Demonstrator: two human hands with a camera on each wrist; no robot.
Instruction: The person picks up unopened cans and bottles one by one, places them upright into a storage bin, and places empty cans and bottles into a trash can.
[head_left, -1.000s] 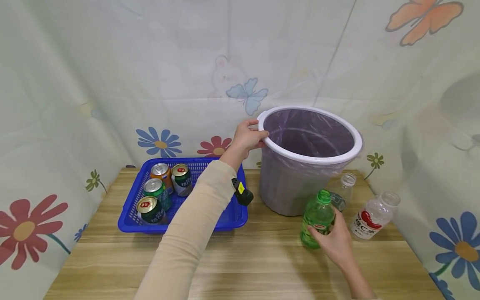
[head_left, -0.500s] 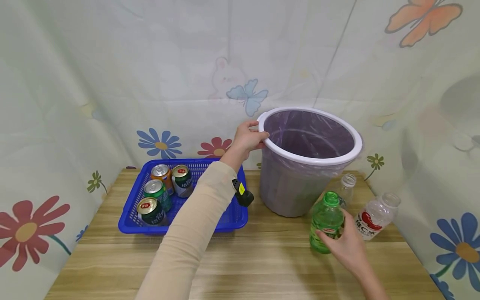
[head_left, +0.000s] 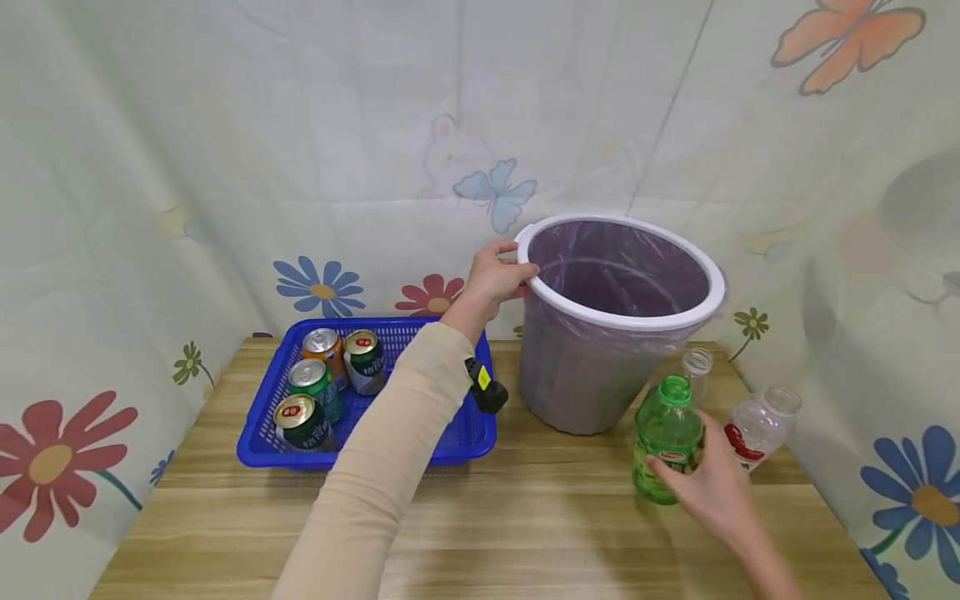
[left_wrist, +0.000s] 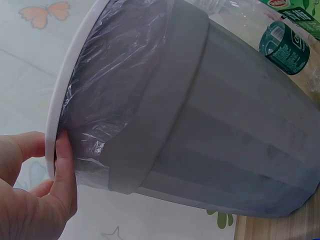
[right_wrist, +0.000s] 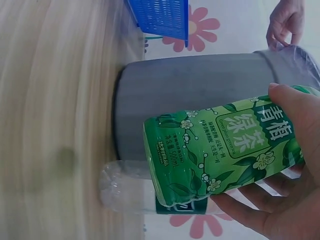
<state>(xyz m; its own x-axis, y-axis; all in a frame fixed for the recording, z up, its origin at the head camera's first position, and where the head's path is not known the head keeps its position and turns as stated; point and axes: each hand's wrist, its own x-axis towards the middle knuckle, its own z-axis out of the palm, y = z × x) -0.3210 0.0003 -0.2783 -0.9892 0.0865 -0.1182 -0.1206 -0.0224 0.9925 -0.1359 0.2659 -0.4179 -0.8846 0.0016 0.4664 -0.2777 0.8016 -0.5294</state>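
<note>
My left hand (head_left: 495, 275) grips the white rim of a grey trash bin (head_left: 585, 383), with the thumb on one side and fingers on the other in the left wrist view. A thin purplish bag (left_wrist: 120, 65) lines the bin. To the bin's front right, my right hand (head_left: 712, 483) holds a green tea bottle (head_left: 667, 442) without a cap, roughly upright. Its base (right_wrist: 172, 165) shows apart from the table in the right wrist view. Behind it stands a clear bottle (head_left: 696, 367) with a dark green label (left_wrist: 285, 47), partly hidden. A vitamin-drink bottle (head_left: 765, 421) is just right of my right hand.
On the left of the wooden table (head_left: 510, 533) lies a blue plastic basket (head_left: 262, 446) with several drink cans, among them an orange one (head_left: 324, 354). My left forearm (head_left: 397, 442) crosses over the basket. A flower-printed curtain (head_left: 360, 150) closes in the back and sides.
My right hand has carried the green tea bottle to the right, in front of the clear bottle and closer to the vitamin-drink bottle. My left hand stays on the bin's rim.
</note>
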